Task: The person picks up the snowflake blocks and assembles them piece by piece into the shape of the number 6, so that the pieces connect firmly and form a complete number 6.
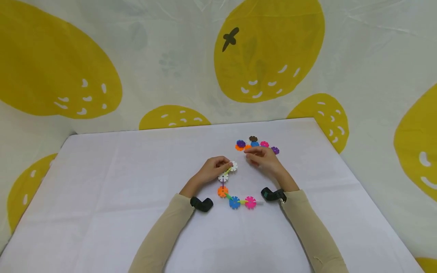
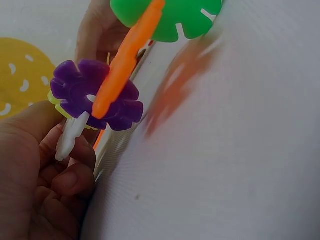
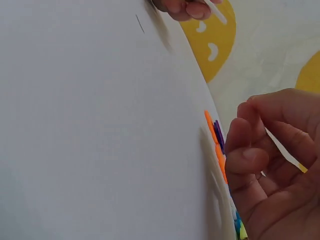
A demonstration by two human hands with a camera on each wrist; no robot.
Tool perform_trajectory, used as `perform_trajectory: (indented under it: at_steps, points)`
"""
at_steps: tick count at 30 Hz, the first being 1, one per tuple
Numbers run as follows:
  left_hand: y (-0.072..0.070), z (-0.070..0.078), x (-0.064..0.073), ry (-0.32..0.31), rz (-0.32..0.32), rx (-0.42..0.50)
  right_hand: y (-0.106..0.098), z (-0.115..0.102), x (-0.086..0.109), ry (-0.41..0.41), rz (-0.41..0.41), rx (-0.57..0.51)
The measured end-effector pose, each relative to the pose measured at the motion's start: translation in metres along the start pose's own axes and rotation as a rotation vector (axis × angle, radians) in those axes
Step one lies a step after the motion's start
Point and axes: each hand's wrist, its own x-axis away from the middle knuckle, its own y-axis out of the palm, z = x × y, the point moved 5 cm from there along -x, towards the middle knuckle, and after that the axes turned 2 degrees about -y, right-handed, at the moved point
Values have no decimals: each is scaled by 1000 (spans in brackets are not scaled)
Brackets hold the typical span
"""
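My left hand [image 1: 214, 169] pinches a white notched, flower-shaped interlocking disc [image 1: 234, 166] at the upper end of a chain. Down the chain come a second white disc [image 1: 223, 178], an orange disc [image 1: 223, 192], a blue disc [image 1: 234, 203] and a pink disc [image 1: 250, 202], with edge-on discs slotted between them. The left wrist view has a purple disc [image 2: 75, 92] close by, crossed by an orange one, and a green disc [image 2: 192, 22] higher up. My right hand [image 1: 264, 161], its fingers loosely bent, hovers just in front of a pile of loose discs; nothing shows between its fingertips.
Several loose discs lie towards the back right of the white-covered table [image 1: 102, 189], among them a brown disc [image 1: 253, 138] and a purple disc [image 1: 275, 150]. Behind the table hangs a curtain [image 1: 191, 76] with yellow fruit shapes. Dark wrist cameras sit on both sleeves.
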Motion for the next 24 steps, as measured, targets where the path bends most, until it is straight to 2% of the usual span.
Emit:
perform_trajectory:
  at_steps: [5,16,24]
  points:
    - [0,1,0,-2,-1,13,-10,-1,3,17,14,127]
    - [1,1,1,-12,12,17,-33,4,6,-15,54,240]
    - [1,2,2,0,9,2,-48,8,7,32,193,309]
